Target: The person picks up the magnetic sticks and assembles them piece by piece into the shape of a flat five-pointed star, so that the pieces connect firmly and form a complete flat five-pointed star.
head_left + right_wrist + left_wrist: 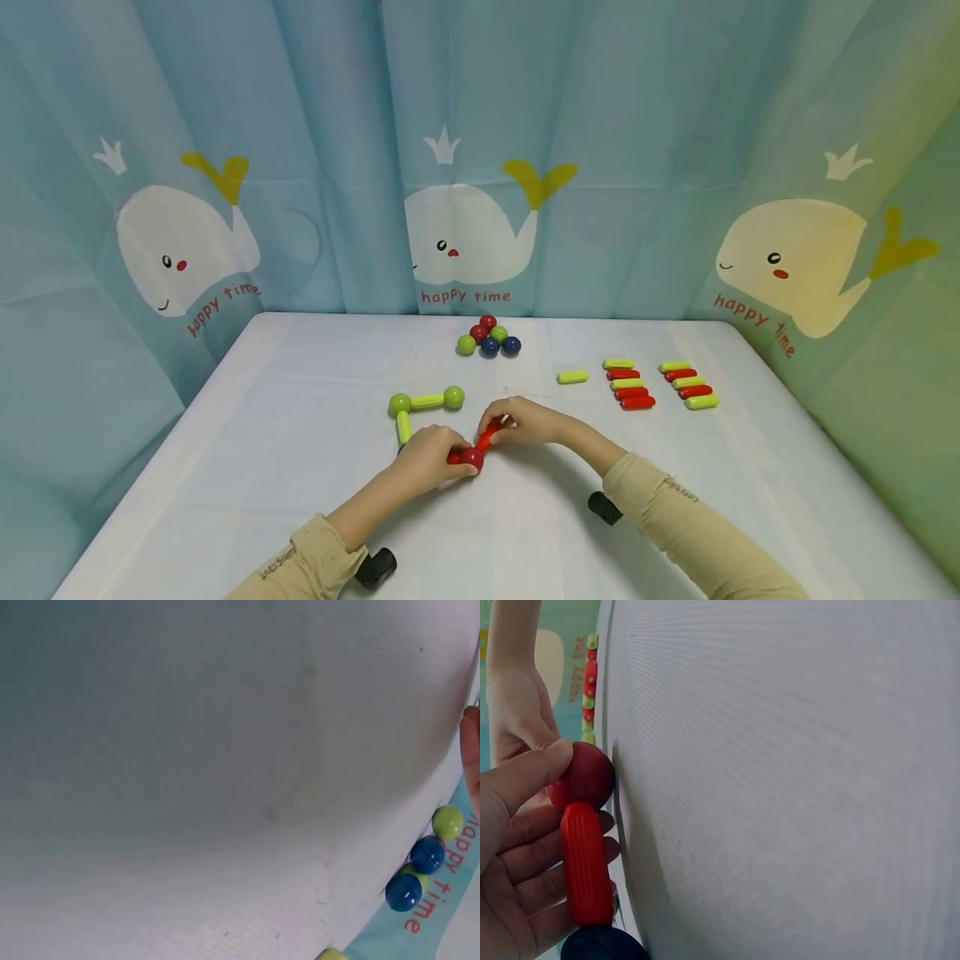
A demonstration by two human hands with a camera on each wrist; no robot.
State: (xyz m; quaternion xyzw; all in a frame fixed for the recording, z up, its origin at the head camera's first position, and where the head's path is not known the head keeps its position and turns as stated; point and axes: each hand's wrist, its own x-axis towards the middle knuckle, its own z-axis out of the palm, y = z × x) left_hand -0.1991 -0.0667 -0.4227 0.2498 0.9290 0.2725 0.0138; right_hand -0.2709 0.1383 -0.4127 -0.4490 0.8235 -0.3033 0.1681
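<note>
left hand (430, 458) pinching red ball (472, 459), right hand (527, 420) gripping rod (487, 435) — "happy time" curtain (637, 208)

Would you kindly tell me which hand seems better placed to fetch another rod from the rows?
Right, most likely: the right hand is closer to the rod rows, while the left hand holds the red ball farther away. The right pinches a red rod, though, so should probably release that first.
</note>
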